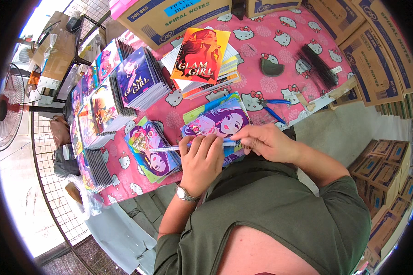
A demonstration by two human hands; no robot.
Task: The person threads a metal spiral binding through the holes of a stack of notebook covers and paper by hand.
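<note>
Near the table's front edge my left hand (201, 153) is closed over a notebook (165, 149) seen edge-on as a narrow pale strip. At the strip's right end my right hand (267, 141) pinches with thumb and forefinger; whether a coil end lies between them is too small to tell. Just beyond both hands lies a purple illustrated cover (218, 120). Beside my left hand rests a small stack of spiral notebooks (153, 153) with colourful covers. Blue-handled pliers (275, 112) lie beyond my right hand.
Stacked finished spiral notebooks (140, 80) fill the table's left side. Loose sheets under an orange cover (202, 55) lie at the back. Black coils (319, 66) and a dark green curved piece (271, 67) sit to the right. Cartons (371, 59) stand along the right; a fan (9, 107) is far left.
</note>
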